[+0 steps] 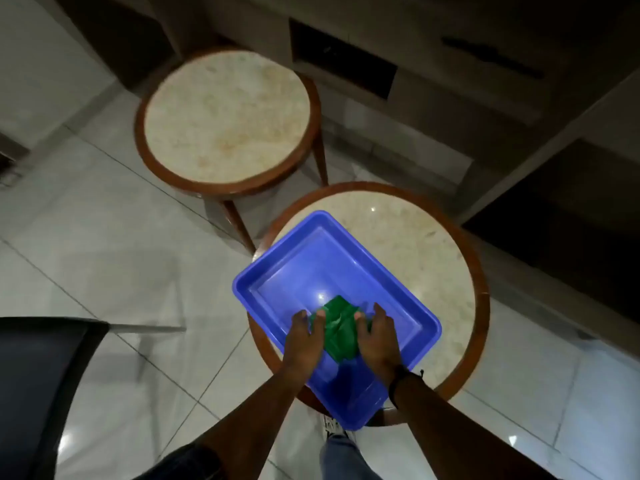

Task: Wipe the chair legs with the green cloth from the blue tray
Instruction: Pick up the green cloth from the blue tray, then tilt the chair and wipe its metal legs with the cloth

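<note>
A blue tray (304, 258) sits on the nearer round table (433, 258), overhanging its front edge. A folded green cloth (337, 329) lies inside the tray near its middle. My left hand (304, 337) presses on the cloth's left side, and my right hand (377, 336) holds its right side; fingers of both curl over the fabric. A dark chair (38, 382) stands at the lower left, its thin metal leg (149, 329) jutting out over the floor.
A second round marble-topped table (225, 119) with wooden legs stands behind to the left. Dark cabinets (450, 64) line the back and right. The floor is glossy white tile (104, 237). My legs and a shoe (332, 429) show below the tray.
</note>
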Demonstrator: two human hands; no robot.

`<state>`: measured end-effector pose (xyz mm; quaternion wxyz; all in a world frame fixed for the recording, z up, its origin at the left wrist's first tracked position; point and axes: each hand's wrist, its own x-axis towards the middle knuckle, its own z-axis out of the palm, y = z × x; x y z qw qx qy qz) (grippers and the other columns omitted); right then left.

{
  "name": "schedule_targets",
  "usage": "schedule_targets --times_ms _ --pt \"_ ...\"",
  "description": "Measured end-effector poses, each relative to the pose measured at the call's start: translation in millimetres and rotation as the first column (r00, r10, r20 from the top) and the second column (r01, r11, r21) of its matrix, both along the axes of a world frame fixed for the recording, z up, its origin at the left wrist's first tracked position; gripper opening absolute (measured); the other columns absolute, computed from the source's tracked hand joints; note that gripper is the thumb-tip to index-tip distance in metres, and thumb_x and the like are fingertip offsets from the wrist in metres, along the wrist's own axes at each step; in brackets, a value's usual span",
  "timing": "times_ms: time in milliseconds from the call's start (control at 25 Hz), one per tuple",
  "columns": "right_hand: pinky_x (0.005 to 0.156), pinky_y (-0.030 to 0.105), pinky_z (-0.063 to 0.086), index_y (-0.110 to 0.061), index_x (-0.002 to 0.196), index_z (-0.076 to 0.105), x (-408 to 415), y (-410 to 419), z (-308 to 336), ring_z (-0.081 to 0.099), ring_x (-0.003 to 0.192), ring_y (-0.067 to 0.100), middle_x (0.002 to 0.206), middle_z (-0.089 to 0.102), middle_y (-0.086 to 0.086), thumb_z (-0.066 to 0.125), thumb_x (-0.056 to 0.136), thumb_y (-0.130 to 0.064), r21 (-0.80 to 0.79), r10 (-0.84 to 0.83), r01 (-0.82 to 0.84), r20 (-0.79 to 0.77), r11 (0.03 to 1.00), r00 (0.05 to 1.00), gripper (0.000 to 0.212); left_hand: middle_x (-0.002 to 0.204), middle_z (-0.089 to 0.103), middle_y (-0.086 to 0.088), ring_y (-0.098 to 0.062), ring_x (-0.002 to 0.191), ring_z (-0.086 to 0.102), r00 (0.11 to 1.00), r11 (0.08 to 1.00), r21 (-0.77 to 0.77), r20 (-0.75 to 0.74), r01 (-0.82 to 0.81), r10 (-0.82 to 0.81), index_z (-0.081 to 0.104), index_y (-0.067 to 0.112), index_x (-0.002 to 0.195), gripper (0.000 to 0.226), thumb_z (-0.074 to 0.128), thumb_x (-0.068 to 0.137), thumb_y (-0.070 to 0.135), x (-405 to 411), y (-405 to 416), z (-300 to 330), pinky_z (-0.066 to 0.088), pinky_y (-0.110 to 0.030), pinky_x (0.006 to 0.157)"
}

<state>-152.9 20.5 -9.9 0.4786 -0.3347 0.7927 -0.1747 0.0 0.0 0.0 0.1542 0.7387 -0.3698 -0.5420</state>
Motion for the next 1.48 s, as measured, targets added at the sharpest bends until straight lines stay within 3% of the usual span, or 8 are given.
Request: schedule_targets --times_ms 200,480,680,840,960,1080,1320,1480 --pt "0.117 0.050 0.044 -0.005 0.166 0.036 7.4 1.8 -54.8 0.049 0.141 0.046 0.153 0.050 0.025 0.070 0.103 -0.025 0.009 0.032 -0.031 -0.197 0.999 0.980 0.074 0.140 0.051 -0.013 -0.033 0.125 0.057 0.994 0.997 0.017 0.065 0.082 -0.082 0.041 0.014 0.146 0.076 0.077 0.084 0.040 -7.3 -10.2 -55.8 0.052 -0.047 0.104" --pt "0.094 0.049 0.064 -0.009 0.116 0.067 11.6 -5.7 -34.1 0.076 0.109 0.036 0.114 0.076 0.019 0.079 0.098 -0.014 -0.017 -0.196 0.206 0.232 0.978 0.953 0.022 0.116 0.069 -0.013 -0.029 0.105 0.069 0.973 0.971 -0.068 -0.020 0.227 -0.229 0.058 0.011 0.121 0.034 0.070 0.091 0.026 -3.0 -17.8 -42.5 0.058 -0.050 0.091" --pt "0.084 0.048 0.066 -0.008 0.119 0.052 62.5 10.4 19.0 0.079 0.106 0.038 0.124 0.073 0.031 0.060 0.110 -0.014 0.051 -0.338 0.401 0.642 0.915 0.688 0.013 0.121 0.068 -0.001 -0.012 0.106 0.069 0.941 0.927 -0.186 -0.034 0.325 -0.336 0.056 0.028 0.124 0.033 0.067 0.093 0.027 60.2 -10.5 32.7 0.060 -0.036 0.091" --pt "0.088 0.048 0.068 -0.019 0.138 0.062 155.6 45.4 56.2 0.080 0.117 0.035 0.127 0.082 0.016 0.050 0.111 -0.008 0.142 -0.399 0.527 0.818 0.838 0.413 0.032 0.123 0.061 0.006 -0.007 0.113 0.060 0.870 0.786 -0.375 0.208 0.492 -0.446 0.051 0.030 0.136 0.043 0.057 0.097 0.047 168.9 28.0 87.7 0.049 -0.022 0.092" --pt "0.097 0.043 0.067 -0.012 0.150 0.060 229.1 88.5 65.7 0.075 0.127 0.036 0.141 0.075 0.018 0.046 0.112 -0.003 0.068 -0.334 0.572 0.865 0.818 0.374 0.042 0.135 0.057 0.000 -0.015 0.124 0.052 0.687 0.647 -0.340 0.602 0.682 -0.407 0.042 0.024 0.147 0.056 0.038 0.102 0.058 270.5 75.7 102.6 0.043 -0.032 0.108" --pt "0.079 0.035 0.071 -0.022 0.129 0.065 292.6 146.7 65.4 0.084 0.102 0.022 0.124 0.078 0.007 0.044 0.114 -0.002 0.080 -0.364 0.640 0.873 0.764 0.325 0.033 0.153 0.049 -0.010 -0.026 0.144 0.042 0.401 0.531 -0.126 0.802 0.838 -0.442 0.034 0.014 0.154 0.068 0.028 0.103 0.059 365.6 133.6 109.0 0.033 -0.041 0.123" --pt "0.111 0.061 0.057 -0.030 0.117 0.057 406.4 272.8 18.1 0.070 0.121 0.036 0.124 0.070 0.008 0.057 0.113 -0.019 0.072 -0.452 0.641 0.769 0.764 0.452 0.013 0.172 0.015 -0.015 -0.030 0.161 0.007 0.027 0.337 0.255 0.760 0.906 -0.650 0.007 0.009 0.162 0.080 0.013 0.103 0.062 491.1 240.6 91.9 0.003 -0.043 0.131" --pt "0.090 0.031 0.064 -0.034 0.137 0.054 463.7 342.1 -40.6 0.075 0.110 0.015 0.137 0.071 0.010 0.055 0.113 -0.027 0.052 -0.435 0.603 0.742 0.796 0.510 0.025 0.171 0.021 -0.017 -0.032 0.160 0.011 -0.107 0.259 0.356 0.748 0.898 -0.656 0.015 0.006 0.161 0.077 0.013 0.104 0.058 538.3 283.6 56.6 0.009 -0.045 0.130"
